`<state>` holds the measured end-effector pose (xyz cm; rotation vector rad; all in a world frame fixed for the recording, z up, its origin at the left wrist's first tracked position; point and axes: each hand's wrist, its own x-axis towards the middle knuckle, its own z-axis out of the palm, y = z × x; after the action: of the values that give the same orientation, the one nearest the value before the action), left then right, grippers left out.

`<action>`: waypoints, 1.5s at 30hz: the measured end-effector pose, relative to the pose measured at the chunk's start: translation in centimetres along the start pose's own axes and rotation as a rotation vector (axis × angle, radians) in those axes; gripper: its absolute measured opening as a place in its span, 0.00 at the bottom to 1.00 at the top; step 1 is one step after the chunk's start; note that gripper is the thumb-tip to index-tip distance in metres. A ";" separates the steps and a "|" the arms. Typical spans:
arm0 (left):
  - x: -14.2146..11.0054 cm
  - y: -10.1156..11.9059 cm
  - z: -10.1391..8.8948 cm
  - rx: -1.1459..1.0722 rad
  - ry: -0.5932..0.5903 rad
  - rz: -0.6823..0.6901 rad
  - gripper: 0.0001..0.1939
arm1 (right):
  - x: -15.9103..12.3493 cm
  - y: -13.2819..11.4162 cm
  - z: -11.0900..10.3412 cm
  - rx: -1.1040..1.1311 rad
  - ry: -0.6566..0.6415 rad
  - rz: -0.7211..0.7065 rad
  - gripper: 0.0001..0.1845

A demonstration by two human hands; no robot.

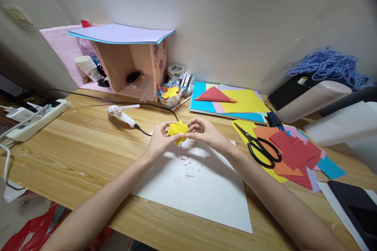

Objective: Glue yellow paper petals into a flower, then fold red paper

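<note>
A small yellow paper flower (178, 130) is held between both my hands above the far edge of a white sheet (200, 188) on the wooden desk. My left hand (160, 137) pinches its left side, fingers curled. On the flower's right side my right hand (204, 130) grips with curled fingers. The flower's lower tip points down toward the sheet, which carries small coloured marks.
A white glue gun (120, 114) with a black cord lies just behind my hands. Black scissors (259, 147) rest on loose coloured paper pieces (294, 155) to the right. A stack of coloured sheets (232, 104), a small cup (171, 98) holding a yellow piece, a power strip (35, 119) and a pink box (129, 66) stand further back.
</note>
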<state>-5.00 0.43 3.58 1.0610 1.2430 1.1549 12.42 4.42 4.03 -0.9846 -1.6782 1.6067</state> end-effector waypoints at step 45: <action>0.1 -0.3 -0.3 0.122 0.004 0.025 0.26 | -0.8 -0.2 0.9 -0.157 0.141 -0.272 0.11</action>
<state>-5.29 0.50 3.24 1.1685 1.3202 1.1119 12.05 3.25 4.22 -0.8787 -1.7740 1.2185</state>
